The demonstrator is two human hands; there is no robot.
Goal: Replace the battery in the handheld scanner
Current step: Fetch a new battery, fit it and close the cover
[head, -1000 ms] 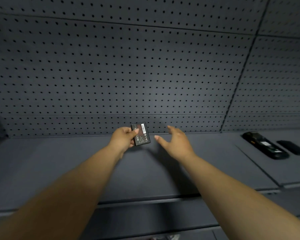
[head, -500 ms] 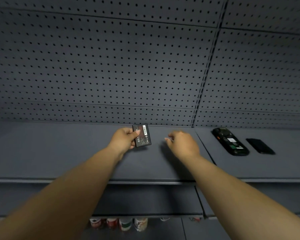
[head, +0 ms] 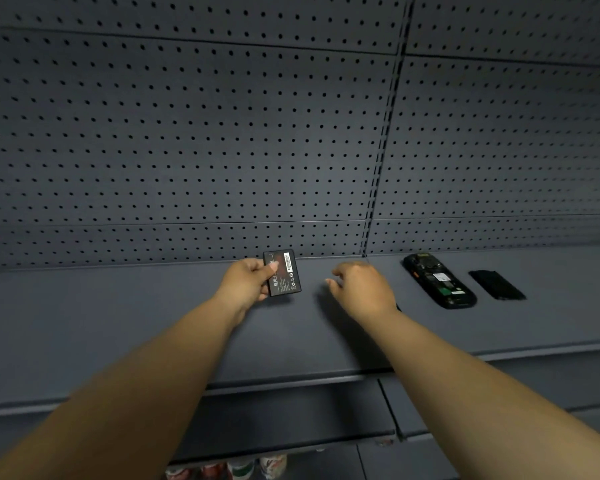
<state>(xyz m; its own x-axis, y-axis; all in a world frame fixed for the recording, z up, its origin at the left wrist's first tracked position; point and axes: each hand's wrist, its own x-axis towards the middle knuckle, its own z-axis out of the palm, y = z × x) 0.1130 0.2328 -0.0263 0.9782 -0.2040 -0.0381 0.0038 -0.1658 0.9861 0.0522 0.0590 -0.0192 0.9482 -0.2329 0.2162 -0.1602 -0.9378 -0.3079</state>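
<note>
My left hand (head: 245, 282) grips a flat black battery (head: 284, 274) by its left edge, label side up, just above the grey shelf (head: 118, 323). My right hand (head: 362, 289) hovers to the right of the battery, palm down, fingers loosely curled, holding nothing. The black handheld scanner (head: 439, 280) lies face down on the shelf to the right, its battery compartment exposed. Its black back cover (head: 496, 285) lies flat just to the right of the scanner.
A grey pegboard wall (head: 222, 133) rises behind the shelf, with a vertical upright (head: 383, 150) between two panels. Below the shelf's front edge, several cans (head: 229, 469) stand on a lower level.
The view has shifted right, so the scanner and cover sit nearer the middle. My right hand has turned palm down and curled its fingers. The battery stays in my left hand.
</note>
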